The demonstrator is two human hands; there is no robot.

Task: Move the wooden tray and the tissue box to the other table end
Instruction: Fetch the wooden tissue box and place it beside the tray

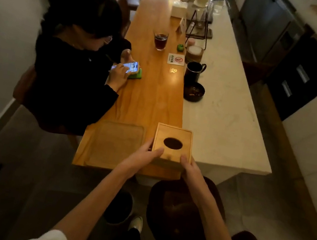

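A square wooden tissue box (173, 136) with a dark oval opening in its lid sits at the near end of the wooden table (153, 97). My left hand (145, 153) grips its near left corner and side. My right hand (189, 166) grips its near right corner. To the left of the box lies the flat wooden tray (116, 145), a shallow rounded rectangle resting on the table's near left corner, untouched.
A seated person (75, 58) in black uses a phone at the table's left side. Farther along stand a glass of dark drink (160, 41), a black mug (193, 71), a dark bowl (194, 91) and a coffee stand (198, 24). A brown chair (185, 213) is below my arms.
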